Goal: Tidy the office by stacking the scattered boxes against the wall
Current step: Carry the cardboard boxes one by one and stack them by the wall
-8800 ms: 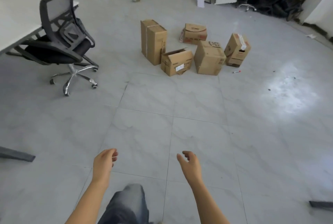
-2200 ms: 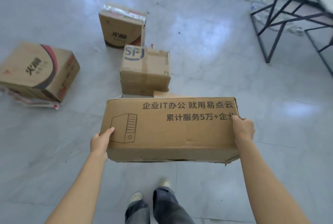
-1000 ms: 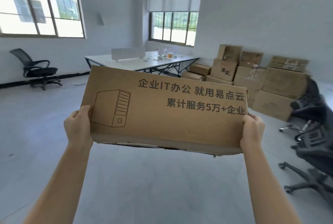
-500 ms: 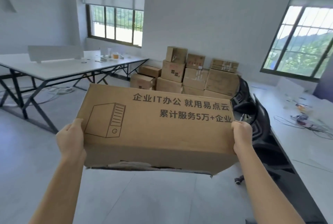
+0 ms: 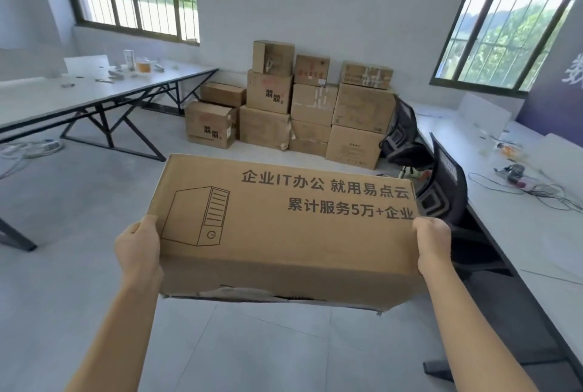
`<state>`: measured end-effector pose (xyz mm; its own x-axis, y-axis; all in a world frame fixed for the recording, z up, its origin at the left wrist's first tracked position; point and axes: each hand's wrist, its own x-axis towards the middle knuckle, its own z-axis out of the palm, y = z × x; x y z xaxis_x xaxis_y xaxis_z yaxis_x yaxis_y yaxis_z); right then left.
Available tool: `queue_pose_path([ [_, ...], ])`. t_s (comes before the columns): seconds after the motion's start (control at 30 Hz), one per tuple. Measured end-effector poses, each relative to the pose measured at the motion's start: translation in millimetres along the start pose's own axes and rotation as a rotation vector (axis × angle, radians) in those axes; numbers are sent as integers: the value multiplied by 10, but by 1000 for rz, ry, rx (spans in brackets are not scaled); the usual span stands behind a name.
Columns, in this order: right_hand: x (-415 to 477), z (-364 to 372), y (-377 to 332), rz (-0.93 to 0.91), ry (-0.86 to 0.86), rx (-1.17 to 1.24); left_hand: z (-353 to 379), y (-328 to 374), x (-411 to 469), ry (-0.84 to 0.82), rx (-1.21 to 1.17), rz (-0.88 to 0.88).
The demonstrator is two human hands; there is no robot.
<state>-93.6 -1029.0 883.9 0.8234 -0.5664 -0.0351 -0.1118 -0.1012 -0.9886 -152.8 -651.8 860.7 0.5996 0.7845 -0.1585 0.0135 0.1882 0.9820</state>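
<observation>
I carry a long brown cardboard box (image 5: 284,234) printed with a computer-tower drawing and black lettering, held in the air in front of me. My left hand (image 5: 138,246) grips its left end and my right hand (image 5: 432,243) grips its right end; the fingers behind the box are hidden. The box's underside looks torn along the near edge. Straight ahead, a stack of several cardboard boxes (image 5: 293,107) stands against the far white wall (image 5: 315,6), up to three boxes high.
A long white desk (image 5: 79,98) on black frames runs along the left. On the right stand another white desk (image 5: 536,202) with cables and black office chairs (image 5: 444,189) beside the stack. Grey tiled floor (image 5: 79,202) lies between me and the stack.
I picked the box up from the floor and turned with it. Over the last second the stack has come to the middle of view and closer.
</observation>
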Motion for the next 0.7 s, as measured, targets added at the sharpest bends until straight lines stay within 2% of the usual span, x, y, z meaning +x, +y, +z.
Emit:
queue_pose_path([
  [0.17,828,618,241,99,-20,-76,785,-169,637,-12,122,-82],
  [0.33,1693,1355,174,131,-88,-117,1573,-190,1337,27,155,-153],
  [0.6,2743,2714,-20,115,-173,-188,2276,-195,2477,152,147,-212],
  [0.7,3092,3318,-9,118,-208,-219,2507,-222,3022,142,133,-226],
])
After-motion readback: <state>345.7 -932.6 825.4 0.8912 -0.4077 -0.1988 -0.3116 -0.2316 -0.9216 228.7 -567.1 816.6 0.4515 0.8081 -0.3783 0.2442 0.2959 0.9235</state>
